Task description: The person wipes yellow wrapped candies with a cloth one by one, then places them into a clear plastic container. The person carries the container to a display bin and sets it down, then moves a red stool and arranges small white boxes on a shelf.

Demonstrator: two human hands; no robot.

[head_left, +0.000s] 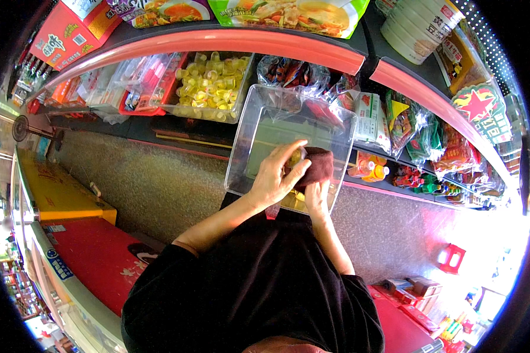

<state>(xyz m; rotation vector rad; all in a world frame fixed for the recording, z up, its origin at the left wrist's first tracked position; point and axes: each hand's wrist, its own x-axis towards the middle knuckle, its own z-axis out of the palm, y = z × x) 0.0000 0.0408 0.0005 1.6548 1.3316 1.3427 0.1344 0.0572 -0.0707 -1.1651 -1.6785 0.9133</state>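
Black short-sleeved top, bare forearms

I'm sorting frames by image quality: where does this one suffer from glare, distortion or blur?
Head view: the lower right by the floor is blown out white; fisheye bends the red shelf edge into an arc, with a black rim; the hands and clear plastic bin are reasonably sharp.

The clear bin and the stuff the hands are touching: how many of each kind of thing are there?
Clear plastic bin: 1
Dark brown cloth: 1
Hands: 2, the left hand and the right hand
Total: 4
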